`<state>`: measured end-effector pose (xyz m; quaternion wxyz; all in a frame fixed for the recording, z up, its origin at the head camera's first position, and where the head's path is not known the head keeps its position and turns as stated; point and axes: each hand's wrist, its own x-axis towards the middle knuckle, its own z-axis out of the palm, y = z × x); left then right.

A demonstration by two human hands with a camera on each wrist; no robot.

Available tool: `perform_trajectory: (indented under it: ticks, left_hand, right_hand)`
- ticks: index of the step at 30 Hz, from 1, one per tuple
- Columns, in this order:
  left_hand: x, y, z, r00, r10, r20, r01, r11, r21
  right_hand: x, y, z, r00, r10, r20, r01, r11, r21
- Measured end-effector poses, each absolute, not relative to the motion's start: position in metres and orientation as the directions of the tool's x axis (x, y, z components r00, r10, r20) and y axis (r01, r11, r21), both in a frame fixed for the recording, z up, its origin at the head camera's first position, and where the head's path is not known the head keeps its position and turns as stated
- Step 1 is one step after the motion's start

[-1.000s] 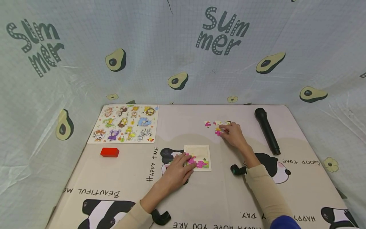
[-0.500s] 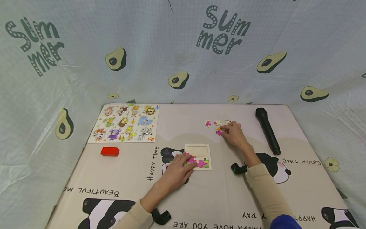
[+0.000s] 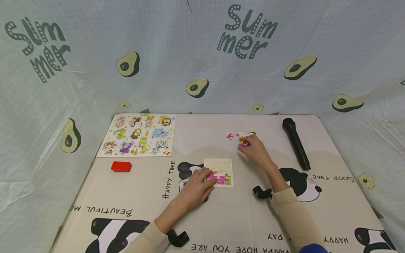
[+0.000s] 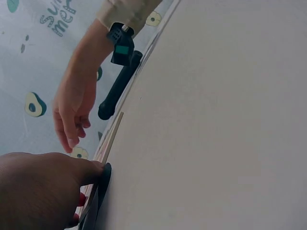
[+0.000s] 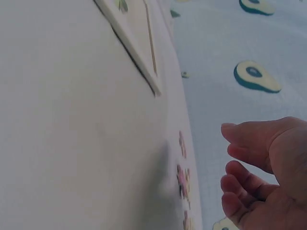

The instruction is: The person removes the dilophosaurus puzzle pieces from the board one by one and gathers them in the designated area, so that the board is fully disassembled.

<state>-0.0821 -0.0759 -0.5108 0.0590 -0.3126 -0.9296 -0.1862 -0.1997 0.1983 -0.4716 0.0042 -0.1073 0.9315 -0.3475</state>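
Observation:
My left hand [image 3: 197, 189] rests on the near left corner of a small square jigsaw tray [image 3: 221, 164], fingers stretched over its left side. Joined pink and green puzzle pieces [image 3: 223, 180] lie along the tray's near side, partly hidden by the fingers. Beyond the tray, my right hand [image 3: 257, 151] hovers over loose jigsaw pieces [image 3: 242, 143], partly covering them. In the right wrist view, the right hand [image 5: 268, 167] is loosely bent with nothing between thumb and fingers. A separate pink piece [image 3: 230, 135] lies left of that group.
An animal picture board [image 3: 136, 135] lies at the back left, with a red block [image 3: 121, 166] in front of it. A black microphone-shaped object [image 3: 296, 144] lies right of my right hand. Dark wrist devices [image 3: 262, 192] sit on both arms.
My right hand has drawn back slightly from the loose pieces, and its thumb and fingers have parted, showing more of the pink piece. My left hand stays on the tray.

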Motion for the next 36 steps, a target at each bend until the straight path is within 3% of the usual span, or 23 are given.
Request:
perform_trajectory:
  ticks: [5, 13, 24, 36]
  left_hand:
    - [-0.083, -0.077, -0.511, -0.793, 0.56, 0.239, 0.609, 0.723, 0.327]
    - [-0.085, -0.082, -0.51, -0.782, 0.561, 0.272, 0.624, 0.7, 0.349]
    - [-0.084, -0.083, -0.51, -0.782, 0.563, 0.269, 0.624, 0.697, 0.355]
    - [-0.085, -0.083, -0.512, -0.775, 0.559, 0.293, 0.631, 0.695, 0.345]
  right_hand:
    - [-0.188, 0.186, -0.473, -0.954, -0.27, 0.13, -0.289, 0.71, -0.643]
    - [-0.169, 0.161, -0.476, -0.925, -0.359, 0.121, -0.349, 0.685, -0.64]
    - [-0.148, 0.138, -0.486, -0.902, -0.431, 0.016, -0.336, 0.678, -0.653]
    - [-0.146, 0.13, -0.494, -0.872, -0.489, 0.005, -0.382, 0.675, -0.631]
